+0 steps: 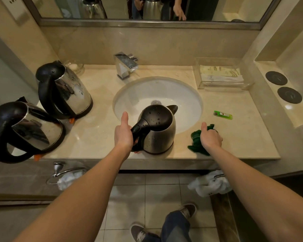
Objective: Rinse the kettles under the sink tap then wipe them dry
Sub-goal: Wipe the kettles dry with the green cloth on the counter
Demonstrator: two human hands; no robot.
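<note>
Droplets bead on the conical brushed-steel kettle (157, 133) with its glossy black lid. It stands on the beige marble counter (94, 137) at the front rim of the white oval sink (182, 95), so rinsing looks done and wiping not yet begun. The left hand (123, 135) grips its curved black handle, thumb raised. The right hand (211, 137) curls its fingers onto the crumpled green cloth (197, 139). 2 mirror-polished steel kettles (66, 91) at left also look wet.
</note>
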